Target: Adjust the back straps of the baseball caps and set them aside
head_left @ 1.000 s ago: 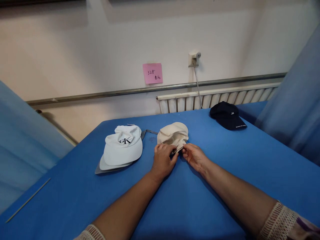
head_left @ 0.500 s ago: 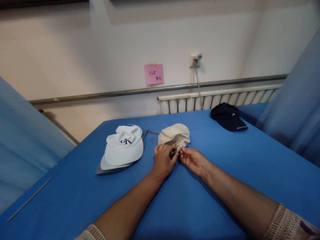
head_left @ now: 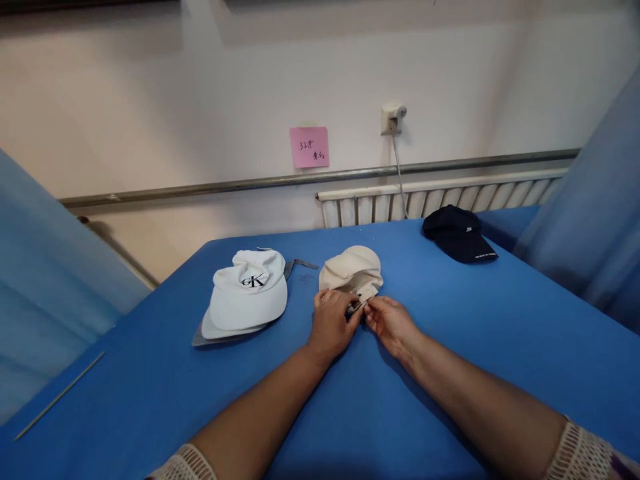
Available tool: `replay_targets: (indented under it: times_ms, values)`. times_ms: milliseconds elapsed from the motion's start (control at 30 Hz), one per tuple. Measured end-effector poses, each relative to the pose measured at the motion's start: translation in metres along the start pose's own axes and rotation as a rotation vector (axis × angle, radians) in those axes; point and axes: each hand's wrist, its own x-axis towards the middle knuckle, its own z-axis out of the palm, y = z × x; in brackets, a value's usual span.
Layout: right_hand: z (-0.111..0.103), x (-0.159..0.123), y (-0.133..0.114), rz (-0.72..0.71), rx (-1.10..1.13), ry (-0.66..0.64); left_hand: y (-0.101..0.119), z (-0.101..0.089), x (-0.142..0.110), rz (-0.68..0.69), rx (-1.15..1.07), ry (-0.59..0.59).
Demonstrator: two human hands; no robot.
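A beige cap [head_left: 350, 265] lies on the blue table, its back opening and strap end turned toward me. My left hand [head_left: 333, 321] is closed on the cap's near left edge, thumb and fingers pinching around the strap and its small buckle. From the right, my right hand [head_left: 393, 323] pinches the strap's end between thumb and fingertips, close to the left thumb. The fingers partly hide the buckle, and the cap's brim cannot be made out clearly.
Left of the beige cap sits a stack of caps, a white one [head_left: 249, 303] with "CK" lettering on top. A dark navy cap [head_left: 457, 232] lies at the back right. A thin stick [head_left: 59, 397] rests on the blue table [head_left: 165, 407] at the left. Blue curtains [head_left: 45, 287] hang on both sides.
Both hands and the beige cap have shifted slightly to the right. The fingers keep their pinch at the strap, and the strap end shows a little more between them.
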Motion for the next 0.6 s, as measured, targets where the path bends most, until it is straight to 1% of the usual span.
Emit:
replay_targets:
  times_ms: [100,367,500,600]
  values:
    - [0.0001,-0.0015,0.0000,0.003,-0.020,-0.007,-0.0020,0.0009,-0.0004,-0.014,-0.013,-0.004]
    - [-0.0055,0.0022,-0.0018,0.050,-0.028,-0.178,-0.0049,0.0021,0.0005,-0.034,-0.019,-0.001]
    - [-0.0071,0.0035,-0.0017,0.031,-0.093,-0.160,-0.0038,0.0017,0.0003,-0.034,-0.042,-0.006]
    - [-0.0064,0.0039,0.0003,-0.042,-0.193,-0.120,-0.0039,0.0008,0.0002,-0.038,-0.078,0.001]
